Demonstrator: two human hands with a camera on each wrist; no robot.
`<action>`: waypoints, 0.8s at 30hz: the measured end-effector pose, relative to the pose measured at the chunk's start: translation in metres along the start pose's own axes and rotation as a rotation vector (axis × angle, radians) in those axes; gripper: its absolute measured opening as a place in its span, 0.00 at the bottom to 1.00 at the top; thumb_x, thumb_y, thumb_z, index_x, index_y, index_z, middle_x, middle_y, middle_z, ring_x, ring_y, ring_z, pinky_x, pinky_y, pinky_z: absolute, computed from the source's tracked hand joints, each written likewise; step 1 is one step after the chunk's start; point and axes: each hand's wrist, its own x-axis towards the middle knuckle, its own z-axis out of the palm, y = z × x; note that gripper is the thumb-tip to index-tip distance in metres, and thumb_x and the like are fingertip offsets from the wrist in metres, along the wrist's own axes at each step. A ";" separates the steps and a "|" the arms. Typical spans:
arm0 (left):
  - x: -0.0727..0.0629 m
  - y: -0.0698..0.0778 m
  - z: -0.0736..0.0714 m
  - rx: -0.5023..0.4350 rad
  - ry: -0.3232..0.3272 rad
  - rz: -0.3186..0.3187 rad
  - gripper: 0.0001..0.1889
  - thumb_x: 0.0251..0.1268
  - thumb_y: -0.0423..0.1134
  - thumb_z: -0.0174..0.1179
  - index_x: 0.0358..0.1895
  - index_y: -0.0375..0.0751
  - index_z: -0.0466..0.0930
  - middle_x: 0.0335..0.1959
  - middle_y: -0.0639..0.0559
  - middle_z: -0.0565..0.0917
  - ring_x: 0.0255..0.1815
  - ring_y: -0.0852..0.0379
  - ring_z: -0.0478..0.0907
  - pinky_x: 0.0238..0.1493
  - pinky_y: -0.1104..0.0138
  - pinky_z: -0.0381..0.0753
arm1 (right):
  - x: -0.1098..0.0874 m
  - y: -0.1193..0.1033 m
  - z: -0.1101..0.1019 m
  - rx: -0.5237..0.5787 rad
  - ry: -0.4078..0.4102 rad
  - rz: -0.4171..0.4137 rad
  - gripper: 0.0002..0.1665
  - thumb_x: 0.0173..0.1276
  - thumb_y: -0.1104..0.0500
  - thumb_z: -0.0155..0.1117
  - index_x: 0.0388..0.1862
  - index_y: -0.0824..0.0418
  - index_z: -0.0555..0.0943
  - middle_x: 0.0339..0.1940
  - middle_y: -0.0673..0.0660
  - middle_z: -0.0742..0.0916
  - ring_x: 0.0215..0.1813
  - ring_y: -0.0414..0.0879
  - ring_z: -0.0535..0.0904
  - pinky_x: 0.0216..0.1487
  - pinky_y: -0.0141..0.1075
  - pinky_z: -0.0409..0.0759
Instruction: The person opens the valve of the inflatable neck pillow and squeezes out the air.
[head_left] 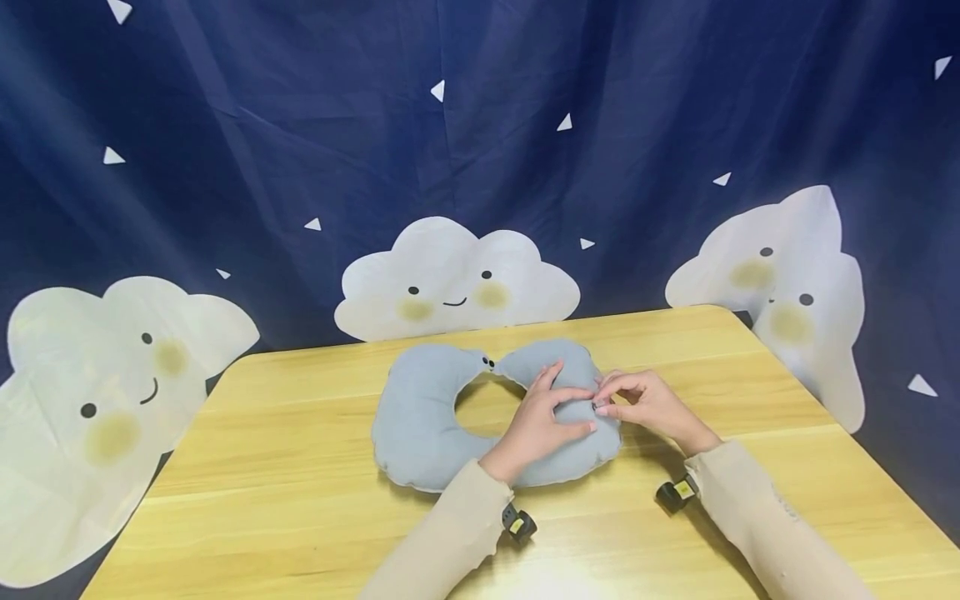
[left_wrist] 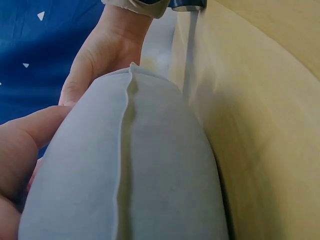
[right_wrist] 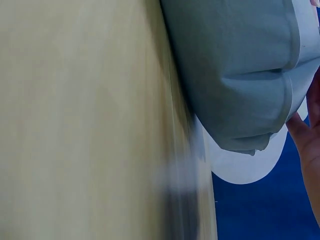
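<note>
A grey-blue U-shaped neck pillow (head_left: 420,417) lies on the wooden table in the head view, its two ends meeting at the far side by a small dark-dotted fastening (head_left: 488,363). My left hand (head_left: 542,421) rests on the pillow's right half with fingers spread. At the right edge, thumb and fingers of my right hand (head_left: 647,406) pinch a small dark piece (head_left: 597,407), mostly covered by the fingertips. The left wrist view shows the pillow's raised seam (left_wrist: 122,150) close up. In the right wrist view, creased cloth (right_wrist: 250,85) meets my fingers.
The wooden table (head_left: 285,475) extends around the pillow on all sides. Behind it hangs a dark blue curtain (head_left: 300,125) with white clouds and triangles. Black wrist cameras are strapped at both beige sleeves (head_left: 465,517).
</note>
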 end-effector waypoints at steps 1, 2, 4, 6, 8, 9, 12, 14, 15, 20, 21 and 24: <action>0.000 -0.001 0.000 -0.006 -0.001 -0.001 0.22 0.53 0.47 0.69 0.54 0.52 0.82 0.75 0.48 0.54 0.75 0.44 0.45 0.67 0.40 0.53 | 0.000 0.000 0.000 0.006 0.004 0.008 0.05 0.56 0.72 0.67 0.33 0.67 0.84 0.35 0.60 0.86 0.54 0.45 0.78 0.63 0.29 0.68; 0.000 -0.001 0.001 -0.010 -0.002 -0.004 0.22 0.53 0.47 0.69 0.54 0.52 0.82 0.75 0.49 0.54 0.75 0.45 0.45 0.67 0.41 0.53 | 0.000 0.001 0.000 0.007 0.007 0.011 0.05 0.56 0.72 0.67 0.32 0.67 0.84 0.35 0.60 0.86 0.54 0.46 0.78 0.63 0.29 0.68; 0.001 -0.003 0.001 -0.021 -0.001 -0.004 0.22 0.53 0.47 0.69 0.54 0.52 0.82 0.75 0.49 0.54 0.75 0.45 0.45 0.67 0.41 0.53 | 0.000 0.002 0.000 0.003 0.017 0.024 0.05 0.56 0.72 0.68 0.32 0.67 0.85 0.35 0.59 0.86 0.53 0.46 0.78 0.62 0.28 0.68; 0.002 -0.005 0.001 -0.030 0.000 -0.005 0.22 0.53 0.47 0.69 0.54 0.51 0.82 0.75 0.50 0.55 0.75 0.46 0.45 0.68 0.42 0.53 | 0.000 0.003 0.000 -0.001 0.026 0.029 0.05 0.56 0.71 0.68 0.33 0.66 0.85 0.35 0.59 0.86 0.52 0.46 0.78 0.61 0.28 0.69; 0.002 -0.006 0.001 -0.036 0.000 -0.007 0.22 0.53 0.47 0.69 0.54 0.51 0.82 0.75 0.51 0.55 0.75 0.46 0.45 0.68 0.42 0.53 | 0.001 0.003 0.001 -0.005 0.032 0.037 0.05 0.56 0.70 0.68 0.33 0.66 0.85 0.35 0.58 0.87 0.51 0.44 0.78 0.60 0.27 0.69; 0.002 -0.006 0.000 -0.039 -0.002 -0.008 0.22 0.53 0.47 0.69 0.54 0.51 0.82 0.75 0.51 0.55 0.75 0.46 0.45 0.68 0.42 0.53 | 0.001 0.003 0.001 -0.008 0.031 0.032 0.05 0.56 0.71 0.68 0.33 0.66 0.85 0.35 0.58 0.86 0.51 0.44 0.78 0.60 0.27 0.70; 0.002 -0.006 0.000 -0.046 -0.011 -0.014 0.22 0.54 0.47 0.69 0.54 0.50 0.82 0.75 0.51 0.54 0.76 0.47 0.45 0.68 0.42 0.53 | 0.001 0.003 0.002 -0.002 0.027 0.031 0.05 0.56 0.70 0.68 0.33 0.66 0.85 0.34 0.58 0.86 0.49 0.43 0.78 0.59 0.27 0.70; 0.001 -0.006 0.000 -0.050 -0.016 -0.019 0.22 0.54 0.47 0.69 0.54 0.50 0.82 0.75 0.51 0.54 0.76 0.47 0.44 0.68 0.42 0.53 | 0.001 0.004 0.003 0.001 0.025 0.029 0.06 0.56 0.70 0.68 0.34 0.66 0.85 0.34 0.57 0.86 0.47 0.43 0.78 0.58 0.28 0.71; 0.001 -0.006 0.000 -0.050 -0.016 -0.021 0.22 0.54 0.47 0.69 0.54 0.50 0.82 0.75 0.51 0.54 0.76 0.47 0.44 0.68 0.43 0.53 | 0.001 0.004 0.003 0.002 0.023 0.026 0.06 0.56 0.71 0.68 0.34 0.66 0.85 0.34 0.57 0.86 0.46 0.43 0.78 0.57 0.28 0.71; 0.002 -0.007 0.001 -0.059 -0.014 -0.028 0.22 0.53 0.47 0.69 0.54 0.51 0.82 0.75 0.52 0.54 0.76 0.48 0.44 0.68 0.42 0.52 | 0.002 0.004 0.004 0.007 0.022 0.018 0.06 0.57 0.71 0.67 0.34 0.66 0.85 0.33 0.57 0.85 0.43 0.44 0.78 0.55 0.29 0.72; 0.002 -0.007 0.001 -0.061 -0.014 -0.030 0.22 0.53 0.47 0.69 0.54 0.51 0.82 0.75 0.52 0.54 0.76 0.48 0.44 0.68 0.42 0.52 | 0.002 0.004 0.004 0.010 0.022 0.018 0.06 0.57 0.72 0.67 0.34 0.66 0.85 0.33 0.57 0.85 0.43 0.44 0.78 0.54 0.29 0.72; 0.002 -0.007 0.001 -0.061 -0.014 -0.034 0.22 0.53 0.47 0.69 0.54 0.51 0.82 0.75 0.52 0.54 0.76 0.48 0.45 0.68 0.42 0.52 | 0.002 0.003 0.004 0.008 0.026 0.019 0.06 0.56 0.71 0.67 0.34 0.66 0.85 0.33 0.56 0.85 0.43 0.44 0.78 0.54 0.29 0.72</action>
